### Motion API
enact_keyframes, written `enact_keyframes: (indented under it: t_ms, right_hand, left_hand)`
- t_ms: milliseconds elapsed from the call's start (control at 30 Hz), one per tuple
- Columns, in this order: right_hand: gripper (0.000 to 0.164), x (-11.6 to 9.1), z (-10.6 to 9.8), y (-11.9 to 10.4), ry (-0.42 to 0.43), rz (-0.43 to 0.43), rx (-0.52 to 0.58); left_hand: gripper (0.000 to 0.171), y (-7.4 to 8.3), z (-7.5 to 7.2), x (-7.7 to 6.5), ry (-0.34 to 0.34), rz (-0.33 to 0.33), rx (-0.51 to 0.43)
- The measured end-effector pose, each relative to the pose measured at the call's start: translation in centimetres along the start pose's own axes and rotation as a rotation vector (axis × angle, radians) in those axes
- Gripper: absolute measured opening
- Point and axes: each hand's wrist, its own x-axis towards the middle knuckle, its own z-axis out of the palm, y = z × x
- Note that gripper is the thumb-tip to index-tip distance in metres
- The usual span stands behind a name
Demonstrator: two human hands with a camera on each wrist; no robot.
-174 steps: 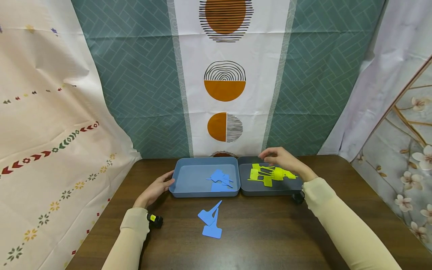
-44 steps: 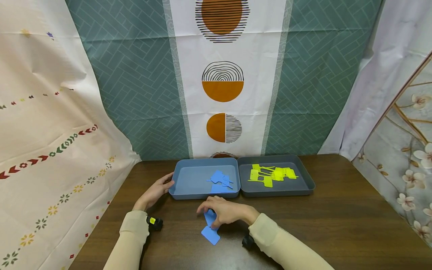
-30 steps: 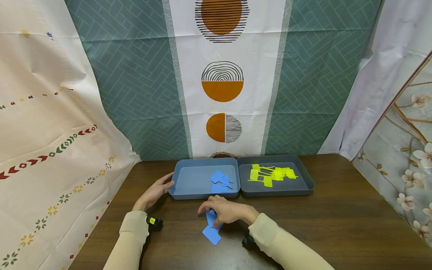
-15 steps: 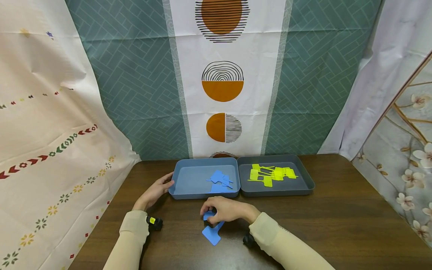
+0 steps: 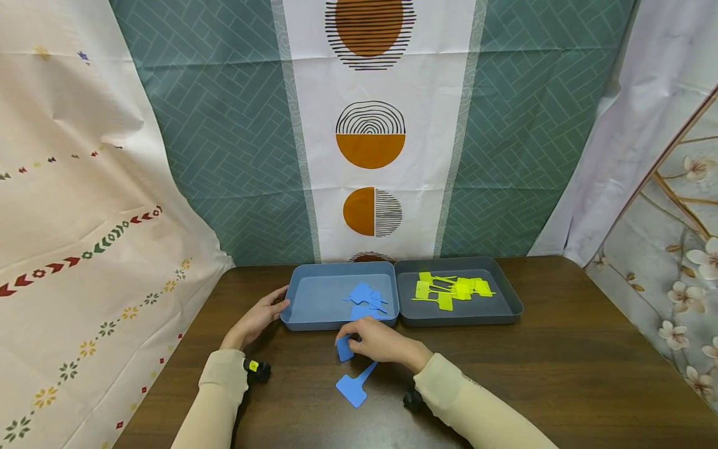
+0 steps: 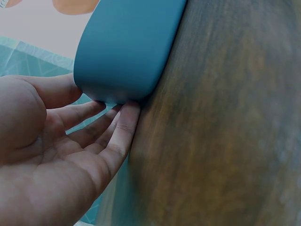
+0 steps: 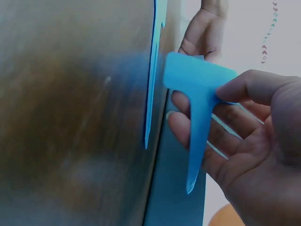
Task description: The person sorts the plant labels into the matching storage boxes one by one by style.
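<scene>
In the head view my right hand (image 5: 382, 340) pinches a blue T-shaped plant label (image 7: 200, 108) just above the table, in front of the blue tray (image 5: 314, 296). Thumb and fingertips grip its broad head, and its pointed stem hangs free in the right wrist view. A second blue plant label (image 5: 351, 390) lies on the table below that hand. My left hand (image 5: 259, 318) rests against the tray's left end, its extended fingers and thumb touching the outer wall (image 6: 127, 52). Several blue labels (image 5: 363, 293) lie overlapping in the right part of this tray.
A dark grey tray (image 5: 507, 312) stands against the blue tray's right side, with a pile of several yellow plant labels (image 5: 445, 302) in it. Both trays sit near the back of the brown wooden table (image 5: 505, 380). Patterned cloths hang behind and at the sides.
My right hand came from over the grey tray to the two blue labels, took the upper one and lifted it away from the other. My left hand has stayed at the blue tray.
</scene>
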Motion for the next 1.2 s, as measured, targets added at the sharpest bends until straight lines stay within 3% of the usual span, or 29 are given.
enact_keyframes:
  t_ms: [233, 367, 600, 800, 967, 1200]
  right_hand:
    - [0.023, 0.0, -0.9, 0.1, -0.014, -0.015, 0.138]
    - [0.021, -0.4, -1.9, 0.0, 0.039, -0.008, 0.195]
    - [0.021, -0.5, -4.9, -0.2, 0.177, 0.004, 0.132]
    - [0.022, 0.2, -7.9, -0.4, 0.243, 0.04, 0.083]
    - [0.022, 1.1, -9.7, 0.0, 0.253, 0.052, 0.101]
    - [0.022, 2.6, -10.5, 0.2, 0.235, 0.07, 0.135]
  left_hand:
    - [0.062, 0.0, -0.1, -0.1, -0.001, 0.0, 0.008]
    - [0.061, 0.0, 0.0, -0.1, 0.001, 0.003, 0.003]
    - [0.062, -0.1, 0.1, -0.1, 0.001, -0.002, 0.015]
    - [0.062, -0.2, 0.1, 0.0, 0.002, 0.001, 0.018]
    - [0.061, -0.2, 0.0, 0.0, 0.003, 0.003, 0.01]
    - [0.062, -0.1, 0.0, -0.2, 0.002, 0.001, 0.014]
